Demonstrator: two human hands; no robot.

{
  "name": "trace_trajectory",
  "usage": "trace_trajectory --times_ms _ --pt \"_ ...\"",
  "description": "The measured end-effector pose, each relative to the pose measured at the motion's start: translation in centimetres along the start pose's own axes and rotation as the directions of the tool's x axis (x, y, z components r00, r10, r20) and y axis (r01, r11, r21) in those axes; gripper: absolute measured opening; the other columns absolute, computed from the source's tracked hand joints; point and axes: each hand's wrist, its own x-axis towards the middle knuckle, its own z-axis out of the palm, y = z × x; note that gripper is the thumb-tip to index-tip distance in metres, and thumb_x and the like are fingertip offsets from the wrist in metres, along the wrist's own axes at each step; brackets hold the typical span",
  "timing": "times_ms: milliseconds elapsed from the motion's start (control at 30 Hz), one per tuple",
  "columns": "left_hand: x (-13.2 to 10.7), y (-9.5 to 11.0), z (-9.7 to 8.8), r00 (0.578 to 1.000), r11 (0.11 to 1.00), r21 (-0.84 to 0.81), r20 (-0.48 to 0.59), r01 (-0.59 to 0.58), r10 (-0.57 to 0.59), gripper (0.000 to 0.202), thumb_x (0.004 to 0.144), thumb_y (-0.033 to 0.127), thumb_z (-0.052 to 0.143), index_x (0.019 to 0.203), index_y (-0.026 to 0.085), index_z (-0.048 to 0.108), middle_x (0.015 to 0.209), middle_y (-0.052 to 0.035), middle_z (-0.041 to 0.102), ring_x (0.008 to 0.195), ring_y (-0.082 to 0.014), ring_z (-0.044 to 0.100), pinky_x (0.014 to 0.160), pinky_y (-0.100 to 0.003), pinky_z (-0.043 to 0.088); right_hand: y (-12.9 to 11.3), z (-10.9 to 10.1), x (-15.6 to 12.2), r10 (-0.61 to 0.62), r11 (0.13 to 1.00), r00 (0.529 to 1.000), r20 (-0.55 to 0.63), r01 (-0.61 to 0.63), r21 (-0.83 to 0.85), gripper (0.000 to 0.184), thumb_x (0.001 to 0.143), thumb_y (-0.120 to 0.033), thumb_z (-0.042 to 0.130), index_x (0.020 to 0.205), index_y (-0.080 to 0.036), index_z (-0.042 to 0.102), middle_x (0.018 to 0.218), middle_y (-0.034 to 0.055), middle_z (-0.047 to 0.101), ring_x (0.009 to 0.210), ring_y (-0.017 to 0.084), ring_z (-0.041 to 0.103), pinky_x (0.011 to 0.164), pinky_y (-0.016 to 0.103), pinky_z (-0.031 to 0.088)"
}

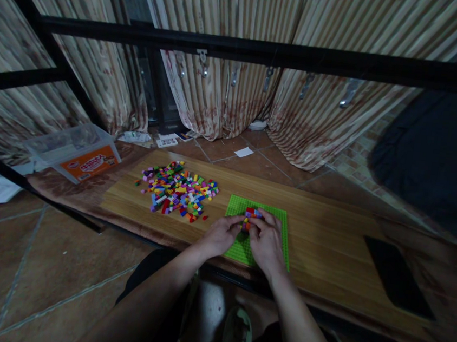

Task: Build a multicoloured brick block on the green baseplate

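A small stack of coloured toy bricks [252,212], with red, blue, orange and yellow pieces showing, is at the middle of the green studded baseplate [240,253]. From its left side my left hand [222,234] reaches in, thumb and fingertips closed against the bricks. My right hand [266,237] grips the same stack from the right, its index finger curled over the near side. The fingers hide part of the stack, so I cannot tell whether it is pressed onto the studs or held just above them.
A loose pile of mixed bricks [179,190] lies left of the baseplate on the wooden board [328,230]. Beyond it stands a clear plastic box [79,150] with an orange label. A dark flat panel [399,276] lies at the right end. A black metal bar [241,50] crosses in front of the curtains.
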Motion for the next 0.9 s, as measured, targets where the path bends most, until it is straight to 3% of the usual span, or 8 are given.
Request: trace_trajectory --times_ms 367,600,900 --pt "-0.3 -0.9 0.3 0.999 0.998 0.033 -0.016 0.043 -0.043 0.046 0.085 0.023 0.044 0.129 0.016 0.057 0.108 -0.0054 0.071 0.093 -0.0186 0.065 0.089 -0.031 0.049 0.0 -0.2 0.0 0.039 0.999 0.998 -0.047 -0.039 0.007 0.028 0.084 -0.024 0.048 0.091 -0.018 0.074 0.115 0.0117 0.061 0.111 0.027 0.048 0.096 0.044 0.042" --pt "-0.8 -0.3 0.3 0.999 0.997 0.071 -0.013 0.035 -0.034 0.045 0.085 0.019 0.043 0.127 0.015 0.058 0.123 -0.0072 0.064 0.105 -0.0198 0.063 0.098 -0.032 0.045 -0.4 0.2 0.5 0.085 0.996 0.993 -0.088 -0.085 0.005 0.022 0.081 -0.031 0.055 0.084 -0.018 0.073 0.11 0.0123 0.062 0.107 0.026 0.051 0.094 0.044 0.04" --pt "-1.2 0.4 0.5 1.0 0.985 0.171 0.016 -0.023 0.02 0.043 0.087 0.018 0.04 0.127 0.016 0.056 0.122 -0.0096 0.065 0.109 -0.0211 0.061 0.099 -0.034 0.045 -0.8 0.8 0.3 0.069 0.987 0.988 -0.136 -0.087 -0.133 0.022 0.079 -0.031 0.056 0.081 -0.019 0.075 0.11 0.0121 0.062 0.102 0.029 0.048 0.089 0.044 0.04"
